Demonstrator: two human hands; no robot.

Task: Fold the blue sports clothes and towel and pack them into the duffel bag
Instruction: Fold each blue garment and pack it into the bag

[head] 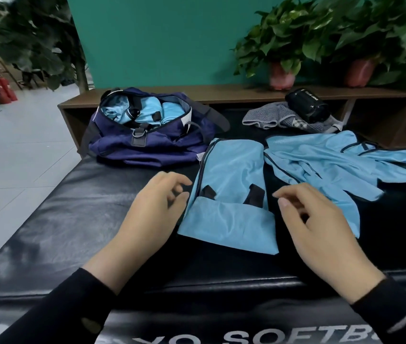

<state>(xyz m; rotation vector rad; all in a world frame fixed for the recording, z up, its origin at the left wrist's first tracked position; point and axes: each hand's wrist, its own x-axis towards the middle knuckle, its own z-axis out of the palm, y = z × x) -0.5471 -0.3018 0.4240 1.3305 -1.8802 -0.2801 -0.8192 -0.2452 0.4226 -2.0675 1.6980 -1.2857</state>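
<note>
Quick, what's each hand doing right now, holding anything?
Left hand: open, fingers loosely curled beside the folded garment, holding nothing.
Right hand: open, fingers loosely curled, holding nothing.

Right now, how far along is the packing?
Done: some blue clothes already sit in the open duffel bag. In hand: a part-folded blue garment lies between the left hand and right hand, neither holding it. Left: the unfolded blue garment and the grey towel.
</note>
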